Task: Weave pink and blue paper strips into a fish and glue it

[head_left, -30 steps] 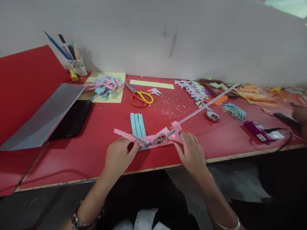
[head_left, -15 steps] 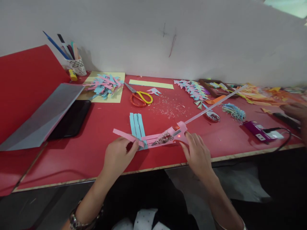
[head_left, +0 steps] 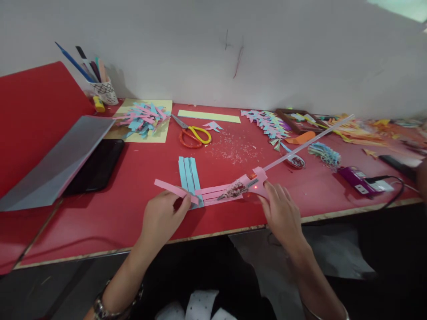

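Between thumb and fingers my left hand (head_left: 166,211) pinches a pink paper strip (head_left: 171,188), which slants up to the left. Under and beyond its fingertips, blue paper strips (head_left: 189,172) lie side by side on the red table. Pink paper strips (head_left: 216,191) run rightward from the lower end of the blue ones. My right hand (head_left: 283,212) is wrapped round the handle of a pink glue gun (head_left: 250,181). Its metal nozzle points left, over the pink strips, and its small red light is lit. A long clear glue stick (head_left: 310,141) sticks out of its back.
Yellow-and-red-handled scissors (head_left: 191,133) lie beyond the strips. A pile of cut paper (head_left: 143,119), a pen cup (head_left: 104,91) and a black device (head_left: 96,169) stand to the left. At right are a purple power strip (head_left: 356,181), a paper garland (head_left: 265,123) and part of another person's hand (head_left: 422,180).
My right hand has drawn the glue gun slightly right, away from my left hand. The left hand still holds its strip. At far right, the other person's hand has pulled back from the dark tool.
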### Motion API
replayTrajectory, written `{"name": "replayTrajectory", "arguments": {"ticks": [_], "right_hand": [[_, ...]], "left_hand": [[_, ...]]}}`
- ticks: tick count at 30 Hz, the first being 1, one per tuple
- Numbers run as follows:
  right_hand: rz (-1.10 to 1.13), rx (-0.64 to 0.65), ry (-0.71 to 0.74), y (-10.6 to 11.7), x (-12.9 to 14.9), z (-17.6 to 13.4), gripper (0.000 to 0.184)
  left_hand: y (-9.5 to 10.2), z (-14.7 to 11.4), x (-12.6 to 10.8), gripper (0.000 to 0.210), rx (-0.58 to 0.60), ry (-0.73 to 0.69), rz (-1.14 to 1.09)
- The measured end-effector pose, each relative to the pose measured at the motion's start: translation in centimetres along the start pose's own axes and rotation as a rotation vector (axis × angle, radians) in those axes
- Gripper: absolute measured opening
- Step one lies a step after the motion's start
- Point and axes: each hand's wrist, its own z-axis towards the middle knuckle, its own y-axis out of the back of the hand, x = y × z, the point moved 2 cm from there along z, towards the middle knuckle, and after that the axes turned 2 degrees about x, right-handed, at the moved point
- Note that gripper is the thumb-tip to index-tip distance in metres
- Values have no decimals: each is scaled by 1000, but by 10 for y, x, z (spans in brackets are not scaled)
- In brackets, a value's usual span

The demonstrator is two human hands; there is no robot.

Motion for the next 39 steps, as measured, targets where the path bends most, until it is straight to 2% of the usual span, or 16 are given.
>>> {"name": "replayTrajectory", "arguments": {"ticks": [16,26,30,39], "right_hand": [[-68,14,-16,5,-21,-3,35],[4,29,-54,10,-30,-4,36],[42,-13,-84,13,-22,-1,45],[102,63,46,4,13,8,39]], "left_hand": [[2,1,-2,38,18,26,19],[2,0,-2,38,24,26,31],[2,0,-2,38,33,26,7],[3,-1,-3,36,34,-3,-50]]}}
